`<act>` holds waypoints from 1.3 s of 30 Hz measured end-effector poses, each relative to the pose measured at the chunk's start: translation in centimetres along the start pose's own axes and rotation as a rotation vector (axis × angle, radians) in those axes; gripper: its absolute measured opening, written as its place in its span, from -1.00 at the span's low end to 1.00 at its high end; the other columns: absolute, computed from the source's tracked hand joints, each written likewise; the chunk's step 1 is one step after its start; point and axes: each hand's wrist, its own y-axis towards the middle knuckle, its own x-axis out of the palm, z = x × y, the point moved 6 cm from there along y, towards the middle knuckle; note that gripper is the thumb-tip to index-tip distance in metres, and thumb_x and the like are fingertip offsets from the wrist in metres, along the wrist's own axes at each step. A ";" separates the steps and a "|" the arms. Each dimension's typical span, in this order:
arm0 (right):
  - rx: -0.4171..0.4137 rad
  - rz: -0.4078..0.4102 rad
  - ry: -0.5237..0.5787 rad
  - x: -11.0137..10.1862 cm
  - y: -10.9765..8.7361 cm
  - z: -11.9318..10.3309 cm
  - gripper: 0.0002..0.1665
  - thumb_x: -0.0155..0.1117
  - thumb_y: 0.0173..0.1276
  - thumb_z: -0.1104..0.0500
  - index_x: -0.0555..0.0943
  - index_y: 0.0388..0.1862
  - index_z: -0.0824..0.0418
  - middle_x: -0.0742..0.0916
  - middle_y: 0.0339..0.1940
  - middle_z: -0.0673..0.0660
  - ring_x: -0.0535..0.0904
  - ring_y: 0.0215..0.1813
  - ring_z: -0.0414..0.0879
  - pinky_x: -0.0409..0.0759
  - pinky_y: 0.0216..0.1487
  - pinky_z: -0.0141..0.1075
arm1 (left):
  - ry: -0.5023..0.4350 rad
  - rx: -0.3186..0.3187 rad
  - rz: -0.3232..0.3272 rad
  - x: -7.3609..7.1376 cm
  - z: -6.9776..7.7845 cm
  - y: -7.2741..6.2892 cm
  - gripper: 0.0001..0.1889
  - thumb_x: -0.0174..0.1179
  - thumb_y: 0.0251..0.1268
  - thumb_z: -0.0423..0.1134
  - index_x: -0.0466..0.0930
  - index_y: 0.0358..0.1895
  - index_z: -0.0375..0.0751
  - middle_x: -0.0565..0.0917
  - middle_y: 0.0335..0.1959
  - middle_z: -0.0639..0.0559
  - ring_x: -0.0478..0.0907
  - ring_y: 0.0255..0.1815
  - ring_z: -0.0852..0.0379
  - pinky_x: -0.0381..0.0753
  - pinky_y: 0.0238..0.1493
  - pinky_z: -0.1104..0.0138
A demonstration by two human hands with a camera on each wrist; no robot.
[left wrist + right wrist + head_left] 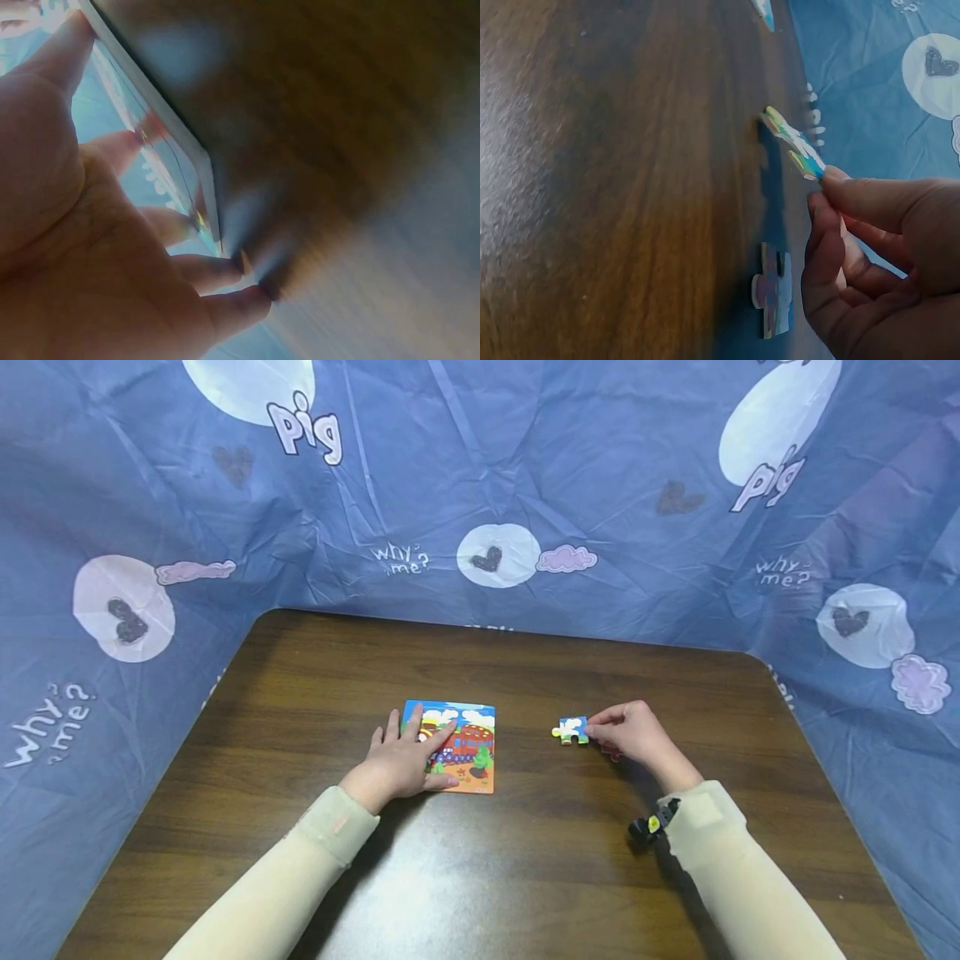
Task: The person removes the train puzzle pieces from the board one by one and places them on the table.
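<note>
On the wooden table lies a square jigsaw puzzle (472,745) with a red train under a blue sky. My left hand (397,763) rests on its left part with spread, fairly straight fingers, covering some of the picture. In the left wrist view, the thumb touches the puzzle's edge (180,135). To the right, my right hand (637,733) pinches a blue, white and green puzzle piece (573,730) between thumb and fingers. The right wrist view shows this piece (796,144) raised off the table and tilted. Below that hand lies a second piece (774,292), mostly hidden in the head view.
The brown table (517,860) reaches back to a blue printed cloth (420,468) that hangs behind and along both sides. A small black device (654,822) is at the right wrist.
</note>
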 end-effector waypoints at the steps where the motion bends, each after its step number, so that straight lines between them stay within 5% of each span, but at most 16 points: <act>1: -0.003 0.000 -0.030 0.0 0.1 0.1 -0.81 0.42 0.39 0.22 0.78 -0.18 0.37 0.76 -0.43 0.22 0.63 -0.46 0.02 0.62 -0.45 -0.15 | 0.001 0.000 0.001 0.0 0.0 0.0 -0.04 0.08 0.29 0.48 -0.08 0.67 0.31 -0.28 0.65 -0.30 -0.32 0.57 -0.49 -0.10 0.44 -0.29; 10: -0.017 0.058 -0.218 0.4 0.4 0.1 -0.83 0.50 0.31 0.19 0.80 -0.24 0.29 0.75 -0.50 0.07 0.60 -0.60 -0.10 0.59 -0.54 -0.26 | -0.001 0.005 0.006 0.0 -0.1 -0.1 -0.04 0.08 0.30 0.48 -0.09 0.67 0.30 -0.27 0.65 -0.30 -0.31 0.56 -0.50 -0.10 0.44 -0.29; 17: -0.048 0.061 -0.215 0.5 0.5 -0.6 -0.75 0.54 0.26 0.22 0.75 -0.16 0.35 0.70 -0.43 0.11 0.60 -0.58 -0.06 0.61 -0.57 -0.22 | -0.010 0.005 0.004 -0.1 -0.1 -0.1 -0.04 0.09 0.30 0.47 -0.08 0.67 0.29 -0.27 0.65 -0.30 -0.32 0.56 -0.50 -0.11 0.44 -0.30; 24: -0.167 -0.011 -0.398 1.3 0.9 -1.5 -0.54 0.68 0.10 0.13 0.74 -0.09 0.34 0.70 -0.29 0.12 0.57 -0.23 -0.03 0.52 -0.15 -0.11 | -0.005 0.001 -0.009 0.1 -0.2 0.0 -0.03 0.08 0.29 0.48 -0.10 0.67 0.30 -0.29 0.65 -0.29 -0.33 0.57 -0.49 -0.11 0.44 -0.30; 39: -0.208 -0.030 -0.423 1.5 1.1 -1.6 -0.61 0.70 0.05 0.15 0.74 -0.20 0.29 0.70 -0.33 0.09 0.58 -0.25 -0.04 0.54 -0.15 -0.09 | -0.005 -0.007 -0.013 0.1 -0.1 0.0 -0.04 0.08 0.29 0.48 -0.09 0.67 0.32 -0.30 0.65 -0.27 -0.34 0.57 -0.48 -0.11 0.44 -0.29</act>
